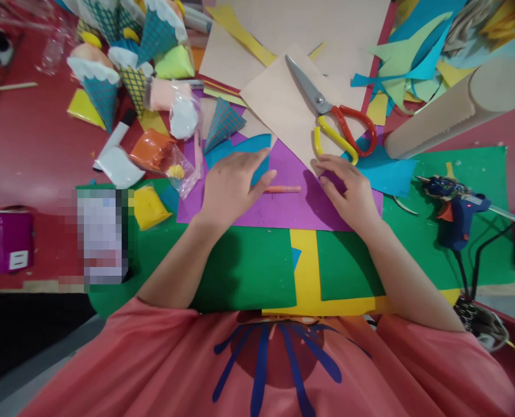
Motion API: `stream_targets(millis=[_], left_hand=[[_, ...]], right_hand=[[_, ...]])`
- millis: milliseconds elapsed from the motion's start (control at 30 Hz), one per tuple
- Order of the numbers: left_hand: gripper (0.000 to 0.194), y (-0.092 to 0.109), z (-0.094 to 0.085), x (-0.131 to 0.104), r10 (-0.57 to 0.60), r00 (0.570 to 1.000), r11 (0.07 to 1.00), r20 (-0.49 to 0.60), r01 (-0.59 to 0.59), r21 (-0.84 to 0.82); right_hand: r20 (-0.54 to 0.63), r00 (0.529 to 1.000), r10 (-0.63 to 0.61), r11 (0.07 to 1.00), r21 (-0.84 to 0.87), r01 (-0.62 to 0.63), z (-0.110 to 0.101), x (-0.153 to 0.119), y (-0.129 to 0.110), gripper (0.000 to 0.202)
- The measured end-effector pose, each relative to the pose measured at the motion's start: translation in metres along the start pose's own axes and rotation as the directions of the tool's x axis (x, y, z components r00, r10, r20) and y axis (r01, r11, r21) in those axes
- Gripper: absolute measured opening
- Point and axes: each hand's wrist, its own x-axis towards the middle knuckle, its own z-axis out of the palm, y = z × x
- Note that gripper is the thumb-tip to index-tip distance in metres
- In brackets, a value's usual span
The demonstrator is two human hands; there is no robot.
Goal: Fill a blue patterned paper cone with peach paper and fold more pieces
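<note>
My left hand [234,188] lies on a curved blue paper piece [261,159], its fingers stretched out and thumb apart. Close to that thumb an orange pencil-like stick [283,189] rests on a purple sheet [279,214]. My right hand [348,194] is loosely curled, thumb and forefinger apart, at the near corner of a beige paper sheet [279,98]. I cannot tell whether its fingertips touch the corner. Scissors [320,104] with one red and one yellow handle lie spread on the beige sheet, just beyond that hand. A blue patterned paper cone [223,123] stands beyond my left hand.
Finished-looking cones [101,95] cluster at the back left, near bagged orange clay [152,149] and a yellow packet [150,207]. A beige roll [440,116] and paper scraps [407,52] lie right. A blue glue gun [459,217] stands on green sheets [249,266].
</note>
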Motion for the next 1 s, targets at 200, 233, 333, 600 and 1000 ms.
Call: stream_targets(millis=[200,233,333,600,1000], left_hand=[[0.032,-0.005,0.013,0.001,0.04,0.964,0.999,-0.263,-0.031,0.039],[0.031,-0.004,0.016,0.0,0.068,0.957,0.998,-0.281,-0.059,0.038],[0.027,0.0,0.021,-0.002,0.108,0.948,0.994,-0.298,-0.106,0.023],[0.02,0.007,0.016,-0.003,0.235,0.964,0.969,-0.127,-0.243,-0.051],[0.016,-0.016,0.021,0.0,0.003,0.97,0.999,-0.242,0.009,0.047]], right_hand=[[0.067,0.998,-0.011,0.993,-0.113,0.018,0.001,0.0,0.005,0.03],[0.101,0.995,-0.016,0.992,-0.121,0.028,0.0,0.001,0.005,0.029],[0.177,0.984,-0.003,0.987,-0.158,0.032,-0.001,0.0,0.005,0.03],[0.207,0.978,0.031,0.979,-0.205,0.012,-0.002,0.001,0.003,0.046],[-0.073,0.988,0.133,0.935,0.34,-0.101,-0.012,0.0,0.019,0.039]])
